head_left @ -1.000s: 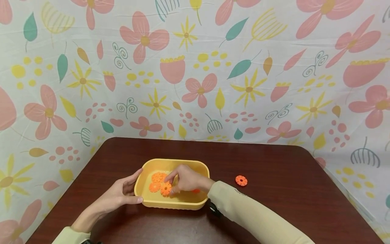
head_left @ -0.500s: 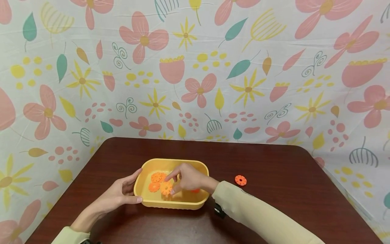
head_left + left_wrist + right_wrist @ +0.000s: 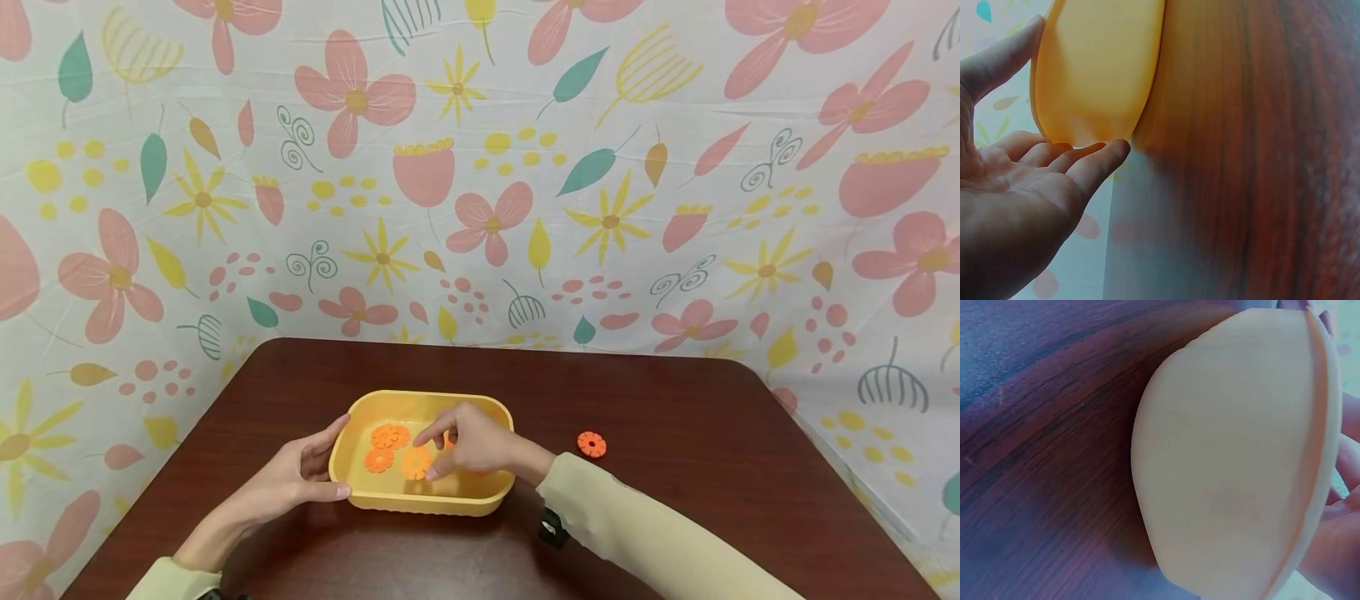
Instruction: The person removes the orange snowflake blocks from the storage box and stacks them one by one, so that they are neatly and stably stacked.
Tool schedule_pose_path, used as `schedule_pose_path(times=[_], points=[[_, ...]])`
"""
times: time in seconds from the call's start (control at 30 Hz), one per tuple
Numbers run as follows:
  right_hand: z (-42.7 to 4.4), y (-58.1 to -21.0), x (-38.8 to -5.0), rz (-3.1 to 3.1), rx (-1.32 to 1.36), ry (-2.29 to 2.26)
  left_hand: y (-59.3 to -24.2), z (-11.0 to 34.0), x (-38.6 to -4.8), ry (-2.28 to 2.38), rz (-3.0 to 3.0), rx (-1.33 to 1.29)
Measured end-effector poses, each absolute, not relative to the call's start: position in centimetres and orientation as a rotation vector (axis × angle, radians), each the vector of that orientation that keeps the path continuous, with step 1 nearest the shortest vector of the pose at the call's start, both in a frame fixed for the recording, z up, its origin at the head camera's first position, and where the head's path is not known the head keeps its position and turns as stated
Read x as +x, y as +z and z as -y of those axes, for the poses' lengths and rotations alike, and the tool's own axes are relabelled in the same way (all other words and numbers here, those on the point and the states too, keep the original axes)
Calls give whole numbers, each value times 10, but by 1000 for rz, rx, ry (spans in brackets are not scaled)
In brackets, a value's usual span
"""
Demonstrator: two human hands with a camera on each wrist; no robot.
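A yellow rectangular tub [image 3: 423, 503] with rounded corners stands on the table. My left hand [image 3: 281, 482] holds its left end, thumb and fingers spread across the corners; the left wrist view shows this hand [image 3: 1041, 181] against the tub's end. Inside the tub, my right hand [image 3: 476, 442] pinches an orange notched interlocking disc [image 3: 417, 463] between thumb and fingertip. More orange discs [image 3: 378, 459] lie at the left of the tub, some overlapping. Others are partly hidden behind my right hand. In the right wrist view the tub's outer wall [image 3: 1229, 456] hides most of that hand.
Another orange disc [image 3: 592, 444] lies on the dark wood table [image 3: 675, 417], right of the tub. A flower-patterned cloth [image 3: 487, 167] hangs behind and beside the table. My right sleeve [image 3: 645, 525] crosses the table's front right.
My right hand has moved slightly right inside the tub. The pinched disc has shifted right with it and now looks tilted and brighter. My left hand and the tub stay in place.
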State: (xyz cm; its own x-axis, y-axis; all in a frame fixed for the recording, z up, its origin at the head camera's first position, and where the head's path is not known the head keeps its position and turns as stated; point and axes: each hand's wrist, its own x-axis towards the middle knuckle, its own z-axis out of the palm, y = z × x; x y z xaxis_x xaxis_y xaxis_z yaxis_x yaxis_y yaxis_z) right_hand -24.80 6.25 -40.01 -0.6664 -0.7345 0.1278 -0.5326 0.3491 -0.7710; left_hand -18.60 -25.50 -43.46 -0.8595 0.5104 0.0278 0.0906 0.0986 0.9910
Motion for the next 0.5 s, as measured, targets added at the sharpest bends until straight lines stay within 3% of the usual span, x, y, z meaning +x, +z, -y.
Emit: schedule_pose_path(times=[0.5], points=[[-84, -397, -240, -2448, -1113, -1249, -436, 255, -186, 1816, -2077, 586]])
